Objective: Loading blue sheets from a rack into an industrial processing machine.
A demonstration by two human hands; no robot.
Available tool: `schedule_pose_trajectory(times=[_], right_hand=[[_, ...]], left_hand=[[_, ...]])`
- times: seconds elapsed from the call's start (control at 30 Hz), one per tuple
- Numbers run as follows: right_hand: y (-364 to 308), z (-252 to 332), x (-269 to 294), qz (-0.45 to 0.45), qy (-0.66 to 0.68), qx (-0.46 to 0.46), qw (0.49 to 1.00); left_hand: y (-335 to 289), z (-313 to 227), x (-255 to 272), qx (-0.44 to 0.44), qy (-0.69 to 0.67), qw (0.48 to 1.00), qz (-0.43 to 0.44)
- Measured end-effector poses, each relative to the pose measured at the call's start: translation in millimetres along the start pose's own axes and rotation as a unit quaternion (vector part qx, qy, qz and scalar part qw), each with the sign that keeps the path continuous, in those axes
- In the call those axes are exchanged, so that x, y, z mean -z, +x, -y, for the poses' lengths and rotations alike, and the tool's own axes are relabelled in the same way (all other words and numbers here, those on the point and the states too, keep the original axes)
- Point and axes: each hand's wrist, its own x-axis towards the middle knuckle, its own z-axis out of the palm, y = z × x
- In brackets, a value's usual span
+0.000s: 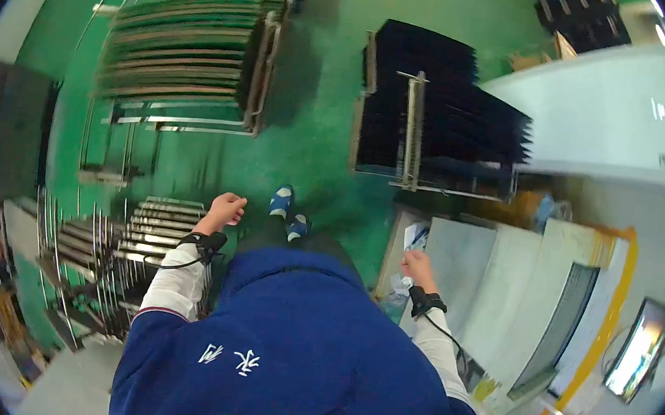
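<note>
My left hand (225, 210) hangs out in front of me over the green floor, its fingers curled in and nothing visible in them. Close to it on the left is a metal rack (161, 233) with several shiny bars. My right hand (420, 272) is also curled closed, with no held object showing. Just beyond its fingers lies a white and blue packet (416, 236), and crumpled clear plastic (401, 286) shows beside the hand; I cannot tell that it touches either. Both wrists wear black bands with cables.
Ahead on the left stands a cart stacked with green-edged trays (183, 47). A cart of black trays (442, 109) is ahead on the right. Pale machine cabinets (496, 283) line my right side, with a lit screen (639, 349) beyond. My blue shoes (282, 202) are on the green floor (315, 140).
</note>
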Motion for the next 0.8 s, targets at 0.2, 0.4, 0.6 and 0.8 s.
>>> schedule_pose_trajectory(times=[0.2,0.4,0.6,0.8], right_hand=[[-6,-47,3,0.025,0.055,-0.116,0.991],[6,-69,39,0.021,0.153,-0.128,0.98],[109,-63,159,-0.079,0.143,-0.143,0.976],[256,-99,319,-0.114,0.061,-0.017,0.991]], left_hand=[[38,-114,-44,-0.105,0.057,0.992,0.051],[48,-196,-146,-0.124,0.115,0.977,0.133],[79,-248,-261,-0.113,0.1,0.978,0.143],[125,-280,-358,-0.068,0.004,0.992,0.11]])
